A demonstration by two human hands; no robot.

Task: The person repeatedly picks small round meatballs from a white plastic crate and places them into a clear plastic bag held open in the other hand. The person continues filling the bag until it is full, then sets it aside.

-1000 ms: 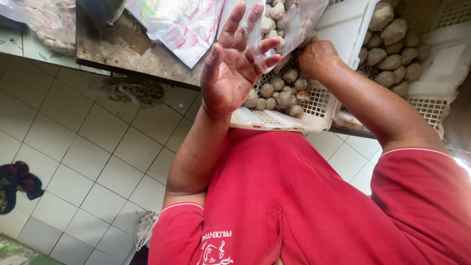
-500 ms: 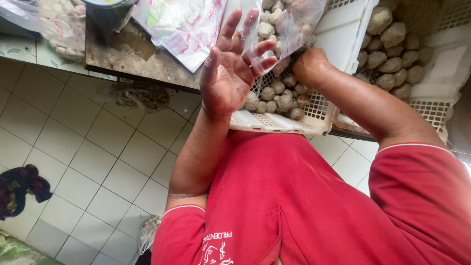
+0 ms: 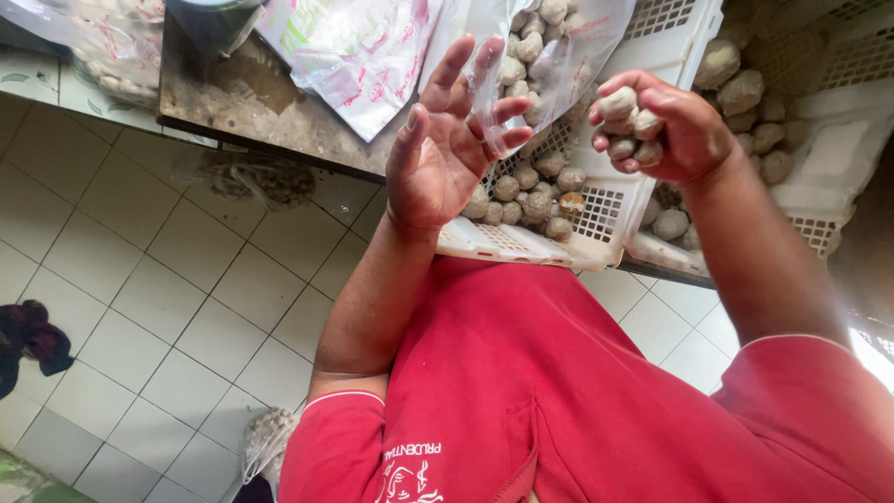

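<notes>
Furthest left, a dark cloth (image 3: 33, 335) lay on the tiled floor (image 3: 168, 307), and a netted bundle (image 3: 261, 177) hung under the edge of the worn table (image 3: 242, 93). On that table sat a stack of printed plastic bags (image 3: 354, 47).

Next came our left hand (image 3: 438, 158), raised with the palm towards us and the fingers (image 3: 456, 70) splayed wide, not closed on anything. The film of the clear bag (image 3: 559, 56) lay against the fingertips. We could not tell whether any of them actually pinched it. The bag hung above the white slotted basket (image 3: 605, 214) and already held a good number of pale round balls.

Just right of the bag, our right hand (image 3: 670, 130) was curled tight around a handful of the same pale balls (image 3: 624, 116), which bulged out between thumb and fingers. The hand hung near the bag's side, apart from it, over the basket. More balls lay loose in the basket below, and still more in a second basket (image 3: 819, 233) at the far right.

As we judged it, the handful needed a wide, steady mouth to go into. So the left fingers should stretch the film open and hold it firm. The right hand should come well inside the opening before loosening. Keeping all this over the basket seemed wise, so any ball that slipped would land among the others and not on the floor. Squeezing too hard might have marked the balls.
</notes>
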